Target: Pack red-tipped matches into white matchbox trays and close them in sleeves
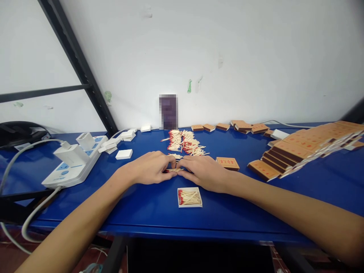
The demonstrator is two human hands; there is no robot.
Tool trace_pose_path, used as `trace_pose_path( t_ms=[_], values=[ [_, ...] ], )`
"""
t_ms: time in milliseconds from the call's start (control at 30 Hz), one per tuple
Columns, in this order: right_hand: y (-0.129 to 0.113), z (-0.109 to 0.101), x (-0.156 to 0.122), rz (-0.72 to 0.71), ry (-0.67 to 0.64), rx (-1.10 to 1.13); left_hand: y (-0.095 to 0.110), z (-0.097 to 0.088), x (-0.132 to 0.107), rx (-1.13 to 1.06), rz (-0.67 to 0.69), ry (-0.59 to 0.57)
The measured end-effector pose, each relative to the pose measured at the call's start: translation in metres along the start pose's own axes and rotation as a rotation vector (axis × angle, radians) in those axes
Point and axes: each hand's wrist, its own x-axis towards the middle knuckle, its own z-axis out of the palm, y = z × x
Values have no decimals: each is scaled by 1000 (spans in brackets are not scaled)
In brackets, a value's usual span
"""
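My left hand and my right hand meet at the middle of the blue table. Between their fingertips lies a small bunch of matches, pinched from both sides, with red heads toward the left. Just in front of my hands is a white matchbox tray holding matches, heads to the left. Beyond my fingers, a pile of loose red-headed matches spreads over the table, partly hidden by my hands. A closed orange-brown matchbox lies right of my right hand.
Stacked matchbox sleeves cover the right side. More matchboxes lie along the wall. White matchbox trays are at the left, near a white power strip with cables. A pixelated dark rectangle stands against the wall.
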Motion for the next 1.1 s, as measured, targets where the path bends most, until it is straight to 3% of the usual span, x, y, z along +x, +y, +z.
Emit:
trace_pose_path(
  t_ms=[233, 567, 800, 1100],
  values=[
    [-1, 0, -2, 17, 13, -13, 7, 6, -1, 134, 49, 28],
    [0, 4, -4, -1, 24, -19, 3, 3, -3, -11, 7, -30],
    [1, 6, -3, 96, 24, 88, 6, 2, -4, 54, -19, -18],
    [1, 5, -2, 94, 4, 70, 6, 3, -2, 61, -10, -50]
  ],
)
